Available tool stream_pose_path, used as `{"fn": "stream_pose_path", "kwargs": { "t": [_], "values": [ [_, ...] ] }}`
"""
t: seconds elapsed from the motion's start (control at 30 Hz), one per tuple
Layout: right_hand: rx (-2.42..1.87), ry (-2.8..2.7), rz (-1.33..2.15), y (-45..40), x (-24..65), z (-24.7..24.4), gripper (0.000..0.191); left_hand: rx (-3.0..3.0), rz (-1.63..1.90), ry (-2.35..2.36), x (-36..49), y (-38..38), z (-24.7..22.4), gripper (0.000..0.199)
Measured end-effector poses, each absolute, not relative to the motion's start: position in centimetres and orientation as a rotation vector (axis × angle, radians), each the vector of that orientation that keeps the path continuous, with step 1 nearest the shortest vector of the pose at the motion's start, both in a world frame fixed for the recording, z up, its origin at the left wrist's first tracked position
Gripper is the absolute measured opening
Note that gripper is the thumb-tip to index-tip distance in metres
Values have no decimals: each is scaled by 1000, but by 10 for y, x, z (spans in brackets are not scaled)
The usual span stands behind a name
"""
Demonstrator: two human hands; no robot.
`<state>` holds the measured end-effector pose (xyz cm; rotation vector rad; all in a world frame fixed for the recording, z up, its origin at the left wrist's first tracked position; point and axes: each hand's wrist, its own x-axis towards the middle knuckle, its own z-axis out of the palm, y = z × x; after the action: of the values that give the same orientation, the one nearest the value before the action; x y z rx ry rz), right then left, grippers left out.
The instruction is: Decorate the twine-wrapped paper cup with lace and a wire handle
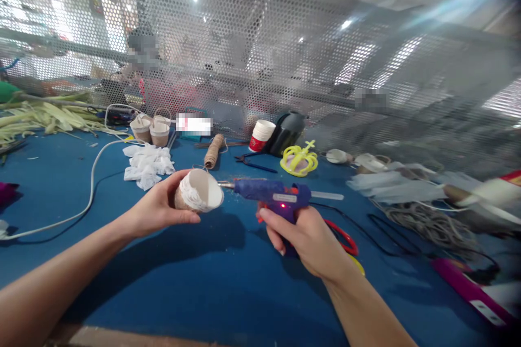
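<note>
My left hand point(163, 203) is wrapped round a small cup point(197, 191) with white lace on its side, tilted so that its open white mouth faces right. In my right hand point(307, 233) is a blue glue gun point(264, 190), with a red light lit on its side and a clear glue stick point(328, 195) poking out of its back. The gun's metal nozzle points left and reaches the cup's rim; whether they touch is hard to tell. Both are held above the blue table point(195, 293).
Behind stand two small cups point(158, 133), white lace point(148, 165), a twine roll point(214, 152), pliers point(256, 164), paper cups point(262, 135) and a yellow crown point(299, 160). Right are red-handled scissors point(345, 238), a cord bundle point(431, 225) and a purple power strip point(468, 290). A white cable point(93, 190) crosses left.
</note>
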<state>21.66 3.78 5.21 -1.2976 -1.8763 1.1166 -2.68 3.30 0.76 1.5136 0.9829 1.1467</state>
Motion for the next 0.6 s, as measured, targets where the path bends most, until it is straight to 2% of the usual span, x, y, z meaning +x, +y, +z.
{"fn": "stream_pose_path", "kwargs": {
  "t": [0.27,0.6],
  "values": [
    [-989,-1167,1828,43,200,30,22,1502,1168,985,-19,25,7,65],
    [-938,-939,2060,43,194,25,20,1514,1220,972,-17,25,5,67]
  ]
}}
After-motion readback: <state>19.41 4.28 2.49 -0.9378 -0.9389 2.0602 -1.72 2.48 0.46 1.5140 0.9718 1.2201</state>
